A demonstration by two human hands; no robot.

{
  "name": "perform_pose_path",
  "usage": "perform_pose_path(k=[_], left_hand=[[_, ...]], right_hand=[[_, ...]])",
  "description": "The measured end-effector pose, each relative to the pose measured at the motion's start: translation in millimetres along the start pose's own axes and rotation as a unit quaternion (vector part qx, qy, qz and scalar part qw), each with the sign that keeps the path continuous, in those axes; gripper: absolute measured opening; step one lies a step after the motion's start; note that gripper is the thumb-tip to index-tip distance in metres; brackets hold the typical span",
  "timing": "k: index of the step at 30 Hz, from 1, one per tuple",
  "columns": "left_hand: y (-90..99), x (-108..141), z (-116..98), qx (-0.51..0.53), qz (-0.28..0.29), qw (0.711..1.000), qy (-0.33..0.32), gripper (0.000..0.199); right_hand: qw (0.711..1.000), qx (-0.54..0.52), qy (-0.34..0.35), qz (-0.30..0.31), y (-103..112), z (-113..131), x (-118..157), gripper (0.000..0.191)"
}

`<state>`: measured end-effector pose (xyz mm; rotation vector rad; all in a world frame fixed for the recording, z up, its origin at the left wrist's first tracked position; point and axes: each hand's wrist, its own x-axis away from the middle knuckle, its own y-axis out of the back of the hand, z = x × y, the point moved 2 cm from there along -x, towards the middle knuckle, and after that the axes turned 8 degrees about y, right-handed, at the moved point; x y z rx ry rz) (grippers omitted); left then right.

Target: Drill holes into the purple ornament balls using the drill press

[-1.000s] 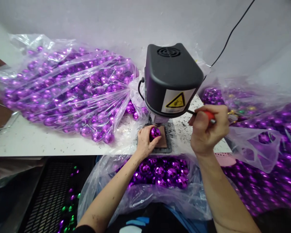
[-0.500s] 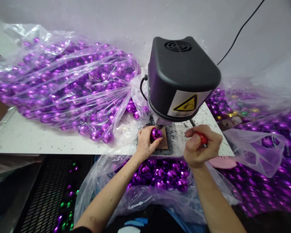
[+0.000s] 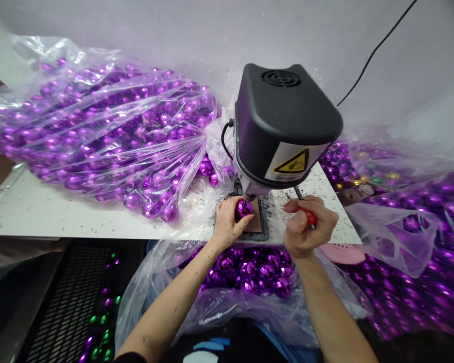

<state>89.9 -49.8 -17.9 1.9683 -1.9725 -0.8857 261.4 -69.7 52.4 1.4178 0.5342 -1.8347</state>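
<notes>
My left hand [image 3: 229,220] is closed around a shiny purple mirror ball [image 3: 244,207], thumb and fingers on its sides. The ball sits under the chuck of a black drill press [image 3: 287,116], above a brown board [image 3: 254,222] on the press's dark base. Whether the bit touches the ball is hidden. My right hand [image 3: 310,225] grips the red knob [image 3: 308,217] of the press's feed lever. Below the table edge, an open plastic bag in my lap holds several purple mirror balls [image 3: 245,269].
A big clear bag [image 3: 109,136] of purple balls lies on the white table [image 3: 79,217] at left. More bagged purple balls [image 3: 408,282] are at right, near a pink stool [image 3: 342,253]. A black crate [image 3: 68,297] stands lower left. Dark shavings dot the tabletop.
My right hand has shifted slightly left with the red knob. The press sits a little lower in view, the camera having moved slightly. My left hand stays on the ball.
</notes>
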Motion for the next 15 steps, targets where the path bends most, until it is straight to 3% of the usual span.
perform_pose_path(k=[3,6,11,15], left_hand=[[-0.4,0.1,-0.1,0.006,-0.004,1.000,0.000,0.040],[-2.1,-0.6,1.2,0.010,-0.002,1.000,-0.002,0.040],[-3.3,-1.4,4.9,0.024,-0.008,1.000,-0.005,0.043],[3.0,4.5,5.6,0.056,-0.015,0.998,-0.016,0.045]], right_hand=[[0.999,0.020,0.005,0.028,-2.1,-0.8,5.7,0.018],[0.999,0.041,0.009,0.023,3.1,4.2,-5.8,0.010],[0.995,0.095,-0.016,0.000,9.3,7.8,-72.3,0.019],[0.988,0.079,-0.126,0.035,-13.0,-6.3,-131.2,0.042]])
